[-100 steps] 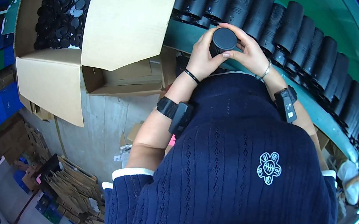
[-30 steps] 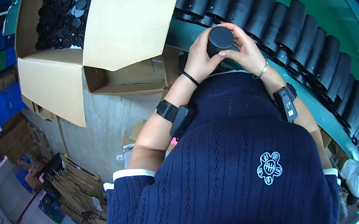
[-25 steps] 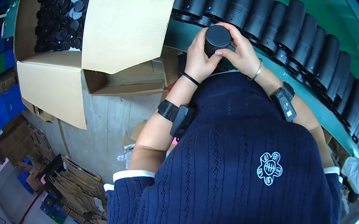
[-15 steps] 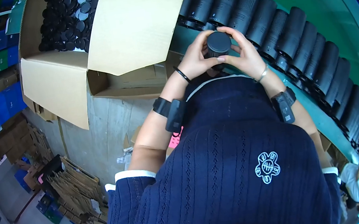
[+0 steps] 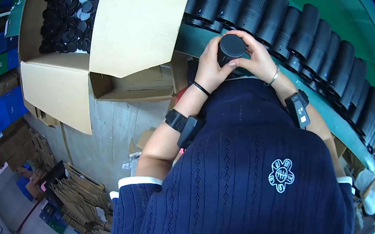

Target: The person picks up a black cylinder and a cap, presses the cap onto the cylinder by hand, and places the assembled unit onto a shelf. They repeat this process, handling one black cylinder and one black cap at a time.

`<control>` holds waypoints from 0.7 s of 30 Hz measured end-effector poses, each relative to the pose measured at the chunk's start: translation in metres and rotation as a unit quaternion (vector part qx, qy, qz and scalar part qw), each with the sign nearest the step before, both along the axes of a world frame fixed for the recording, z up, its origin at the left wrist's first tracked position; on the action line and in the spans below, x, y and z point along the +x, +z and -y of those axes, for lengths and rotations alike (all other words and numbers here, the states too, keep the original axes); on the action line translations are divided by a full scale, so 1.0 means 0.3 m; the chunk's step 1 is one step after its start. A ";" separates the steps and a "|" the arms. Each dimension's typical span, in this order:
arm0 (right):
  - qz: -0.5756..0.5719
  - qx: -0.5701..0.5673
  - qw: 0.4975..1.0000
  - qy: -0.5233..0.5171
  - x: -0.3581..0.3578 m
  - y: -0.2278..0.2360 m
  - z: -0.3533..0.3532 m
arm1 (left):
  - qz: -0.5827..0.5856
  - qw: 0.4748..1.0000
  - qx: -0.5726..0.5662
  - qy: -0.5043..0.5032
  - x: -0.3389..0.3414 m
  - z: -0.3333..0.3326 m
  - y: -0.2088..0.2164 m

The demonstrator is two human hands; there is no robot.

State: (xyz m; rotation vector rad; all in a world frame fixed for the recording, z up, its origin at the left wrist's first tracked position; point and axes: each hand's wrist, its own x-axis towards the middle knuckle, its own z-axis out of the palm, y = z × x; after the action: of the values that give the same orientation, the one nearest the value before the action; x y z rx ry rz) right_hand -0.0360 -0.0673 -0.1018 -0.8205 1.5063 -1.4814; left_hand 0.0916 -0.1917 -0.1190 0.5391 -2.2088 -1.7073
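Between my two hands, a black cylinder with a round flat black cap on its end (image 5: 232, 46) is held with the cap facing up. My left hand (image 5: 209, 66) wraps its left side, and my right hand (image 5: 260, 62) closes round the right side. Both thumbs meet at the near edge, just below the cap. The cylinder's lower part is hidden by my hands and body. Just beyond my hands, several black textured cylinders (image 5: 256, 9) lie side by side in a long curving row on the green table (image 5: 341, 121).
At the upper left, an open cardboard box (image 5: 53, 64) holds many round black caps (image 5: 70, 25); its large flap (image 5: 138, 25) reaches toward my left hand. Another cardboard box (image 5: 134, 95) sits below it. Flattened cardboard (image 5: 78, 194) is stacked at the left. Someone in white (image 5: 368, 192) is at the lower right.
The capped cylinder and both hands have shifted slightly to the right. My left wrist has swung to the right, and the left hand covers more of the cylinder's side.
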 end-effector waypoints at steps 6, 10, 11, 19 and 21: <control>-0.097 0.001 0.994 -0.057 0.042 -0.014 0.026 | -0.023 0.995 -0.090 0.022 0.002 -0.006 -0.008; -0.098 0.022 0.992 -0.071 0.027 -0.008 0.041 | -0.028 0.996 -0.085 0.013 -0.024 0.027 -0.009; -0.078 0.023 0.995 -0.065 0.020 -0.001 0.038 | -0.033 0.995 -0.088 0.014 -0.031 0.034 -0.004; -0.071 0.030 0.997 0.000 -0.024 0.091 -0.024 | -0.053 0.992 -0.112 -0.034 -0.027 0.032 0.029; -0.084 0.028 0.996 -0.005 -0.024 0.083 -0.026 | -0.049 0.995 -0.077 -0.040 -0.016 0.033 0.016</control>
State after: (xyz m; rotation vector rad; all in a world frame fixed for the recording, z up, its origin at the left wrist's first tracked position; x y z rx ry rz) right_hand -0.0431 -0.0594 -0.0768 -0.9240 1.6697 -1.3986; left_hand 0.0869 -0.2015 -0.1142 0.3260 -2.2935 -1.5485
